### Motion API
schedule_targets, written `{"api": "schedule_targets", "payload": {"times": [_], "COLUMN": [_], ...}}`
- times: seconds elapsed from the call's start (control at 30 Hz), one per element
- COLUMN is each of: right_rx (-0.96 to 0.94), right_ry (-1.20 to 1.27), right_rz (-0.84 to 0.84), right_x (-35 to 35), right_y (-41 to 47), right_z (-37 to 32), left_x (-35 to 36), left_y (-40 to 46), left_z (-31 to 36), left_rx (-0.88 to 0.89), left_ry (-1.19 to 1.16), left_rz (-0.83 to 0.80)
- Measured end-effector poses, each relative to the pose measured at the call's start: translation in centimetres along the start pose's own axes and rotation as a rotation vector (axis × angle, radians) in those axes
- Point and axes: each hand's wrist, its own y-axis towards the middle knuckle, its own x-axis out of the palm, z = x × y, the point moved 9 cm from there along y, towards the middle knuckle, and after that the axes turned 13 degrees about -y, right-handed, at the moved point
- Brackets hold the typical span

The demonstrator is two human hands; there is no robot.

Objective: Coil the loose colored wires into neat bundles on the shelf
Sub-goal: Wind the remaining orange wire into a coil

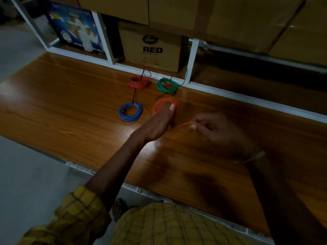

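An orange wire coil sits in the middle of the wooden shelf. My left hand grips this coil, thumb laid across its top. My right hand, blurred, pinches the loose orange wire end just right of the coil. A blue coil lies to the left. Behind them sit a red-orange coil and a green coil, each with black ties and short loose tails.
A white shelf frame rises behind the coils. Inside it stand a cardboard box marked RED and a blue printed box. More cartons fill the upper right. The shelf's front edge runs near my yellow checked shirt.
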Motion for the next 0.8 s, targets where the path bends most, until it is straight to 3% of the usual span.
{"api": "schedule_targets", "payload": {"times": [0.17,0.27,0.43,0.5,0.6,0.7,0.8], "right_rx": [-0.064,-0.058,0.123,0.221,0.354,0.201,0.087], "right_ry": [-0.097,-0.190,-0.169,-0.197,-0.199,-0.098,-0.069], "right_rz": [0.144,0.344,0.538,0.473,0.249,0.260,0.321], "right_x": [-3.5,-4.7,-4.4,-2.2,3.5,7.1,8.0], "right_y": [1.5,3.3,5.4,5.9,6.0,5.4,4.5], "right_z": [2.1,4.1,9.0,10.6,11.5,7.8,3.2], "left_x": [0.8,1.7,2.0,1.5,0.0,-1.8,-2.8], "left_y": [-0.8,-1.1,-2.0,-1.6,-0.5,0.9,2.7], "left_z": [-2.0,-1.1,1.3,2.1,3.2,3.4,1.8], "left_rx": [-0.093,-0.094,-0.010,0.046,0.141,0.181,0.110], "left_ry": [-0.060,-0.196,-0.462,-0.644,-0.926,-1.060,-1.091], "left_rz": [-0.154,-0.264,-0.336,-0.335,-0.306,-0.204,-0.035]}}
